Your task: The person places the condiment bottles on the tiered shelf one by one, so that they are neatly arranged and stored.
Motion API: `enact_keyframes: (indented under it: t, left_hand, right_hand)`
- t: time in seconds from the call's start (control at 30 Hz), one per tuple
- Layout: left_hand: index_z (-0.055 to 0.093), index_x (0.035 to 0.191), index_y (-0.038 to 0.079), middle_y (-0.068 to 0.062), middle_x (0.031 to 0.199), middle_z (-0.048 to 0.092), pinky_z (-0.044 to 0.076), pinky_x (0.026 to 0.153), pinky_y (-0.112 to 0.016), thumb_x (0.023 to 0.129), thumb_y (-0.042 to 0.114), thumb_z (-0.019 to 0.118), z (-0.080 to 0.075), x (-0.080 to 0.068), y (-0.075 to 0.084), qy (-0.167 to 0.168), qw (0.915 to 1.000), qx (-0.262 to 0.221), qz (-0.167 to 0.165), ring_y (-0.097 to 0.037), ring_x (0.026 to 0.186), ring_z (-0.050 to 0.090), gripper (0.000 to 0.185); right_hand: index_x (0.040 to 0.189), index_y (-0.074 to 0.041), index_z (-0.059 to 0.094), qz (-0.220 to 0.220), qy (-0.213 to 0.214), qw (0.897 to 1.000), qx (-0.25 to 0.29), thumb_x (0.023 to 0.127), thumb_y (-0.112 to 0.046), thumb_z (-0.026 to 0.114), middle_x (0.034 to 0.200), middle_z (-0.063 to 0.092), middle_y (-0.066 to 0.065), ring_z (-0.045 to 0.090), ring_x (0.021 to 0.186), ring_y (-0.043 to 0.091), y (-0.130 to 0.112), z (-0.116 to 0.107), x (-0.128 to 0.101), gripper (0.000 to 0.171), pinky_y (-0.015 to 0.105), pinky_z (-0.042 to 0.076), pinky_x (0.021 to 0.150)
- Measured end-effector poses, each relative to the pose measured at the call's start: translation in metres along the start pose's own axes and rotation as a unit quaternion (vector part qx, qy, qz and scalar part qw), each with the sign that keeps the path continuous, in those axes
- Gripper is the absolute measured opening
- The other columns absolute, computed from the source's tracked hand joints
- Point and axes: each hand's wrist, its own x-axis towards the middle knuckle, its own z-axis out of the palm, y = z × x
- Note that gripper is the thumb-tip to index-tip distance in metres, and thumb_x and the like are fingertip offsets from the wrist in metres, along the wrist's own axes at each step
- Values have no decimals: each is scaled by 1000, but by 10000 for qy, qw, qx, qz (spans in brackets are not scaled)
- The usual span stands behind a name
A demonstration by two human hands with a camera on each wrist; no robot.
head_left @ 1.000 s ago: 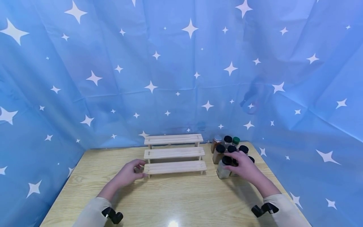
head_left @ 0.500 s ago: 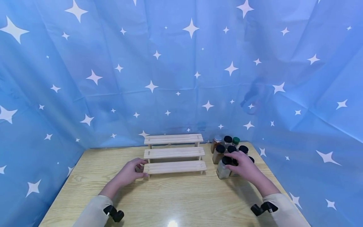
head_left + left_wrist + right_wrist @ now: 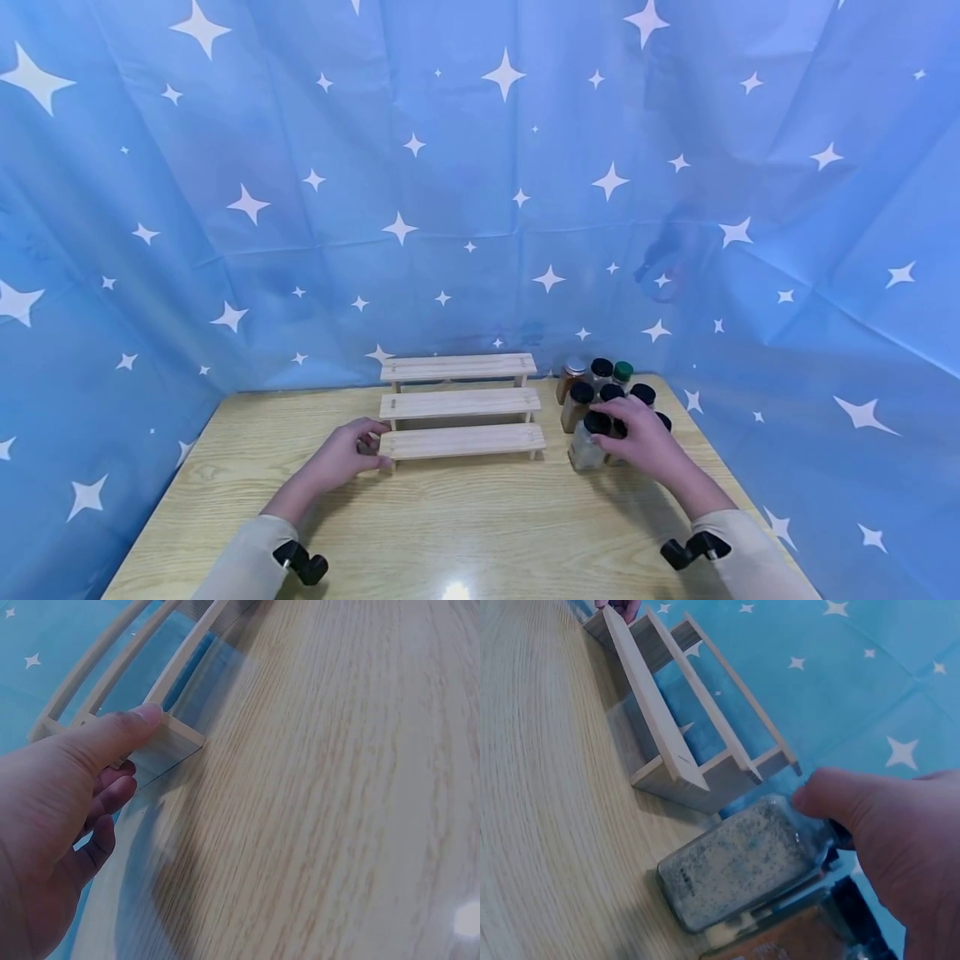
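Note:
A three-tier wooden rack [image 3: 461, 405] stands at the back of the table. My left hand [image 3: 347, 454] holds it by the left end of its lowest tier. The thumb [image 3: 139, 724] lies on that tier's end, with the other fingers curled behind it. My right hand [image 3: 637, 433] pinches a spice jar [image 3: 739, 862] near its neck, just below the black lid [image 3: 597, 422]. Pale, speckled contents show through the clear glass. This jar leans slightly at the front left of a cluster of jars, and part of its lid is hidden by the hand in the right wrist view.
Several more spice jars crowd behind and beside the held one, among them a jar with a green lid [image 3: 623, 372] and one with a silvery lid [image 3: 575, 367]. A blue star-patterned curtain [image 3: 480, 208] closes off the wooden table [image 3: 465, 525] behind and at the sides.
The spice jar in my right hand has tipped slightly and shifted a little left, the hand moving with it. My left hand stays at the rack's end.

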Motion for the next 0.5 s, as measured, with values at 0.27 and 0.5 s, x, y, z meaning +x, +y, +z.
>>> enact_keyframes:
  t: [0.27,0.5]
  left_hand:
    - [71,139,4,-3,107,68,57,75,-31,91,25,95,-1,2,3,13,10000,43,13,-21,96,65,58]
    - [71,138,4,-2,105,67,57,74,-31,91,25,95,-1,2,1,-14,9999,32,110,-20,94,65,56]
  right_hand:
    - [136,-8,77,-73,247,9996,113,94,-18,92,128,72,10,65,122,38,-10,-3,5,46,61,58,94]
    - [141,-10,76,198,218,9993,251,96,-25,91,134,71,10,61,129,40,-27,-6,19,49,65,54,100]
